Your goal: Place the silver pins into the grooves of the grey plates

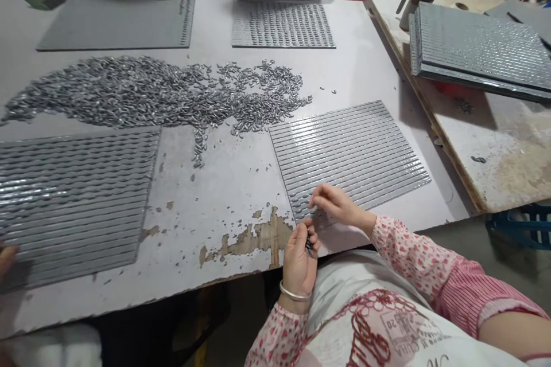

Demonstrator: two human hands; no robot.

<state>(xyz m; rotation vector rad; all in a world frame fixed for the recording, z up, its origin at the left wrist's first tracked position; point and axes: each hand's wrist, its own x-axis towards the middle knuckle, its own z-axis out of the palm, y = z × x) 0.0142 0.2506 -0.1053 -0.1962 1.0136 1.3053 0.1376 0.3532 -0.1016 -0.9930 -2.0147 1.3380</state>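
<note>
I'm looking down at the big grey table (241, 183), its paint flaking off near the front edge, and it's carrying everything here. Across its middle a wide heap of small metal pieces (150, 94) is spreading from the far left towards the centre, well apart from both of my person's hands. At the left a ridged tray (77, 200) is lying loaded with rows, and a fingertip of someone else is just poking in at its lower corner. Over at the far side two more trays are sitting in front of co-workers, whose hands are busy at the table's back edge. On the side bench to the right a stack of filled trays (477, 49) is resting.

Now the one that matters: the grooved tray (353, 152) is lying right of centre, its near corner directly under the right hand (338, 206). That hand is hovering with fingers pinched together over the tray's near left corner; I can't tell whether a piece is between the fingertips. The left hand (300, 258), bracelet on the wrist, is sitting just below it at the table's edge, curled shut around a small bunch of dark metal pieces (309, 248), which are showing between thumb and fingers. The two hands are nearly touching, right above left, both at that same tray corner
</note>
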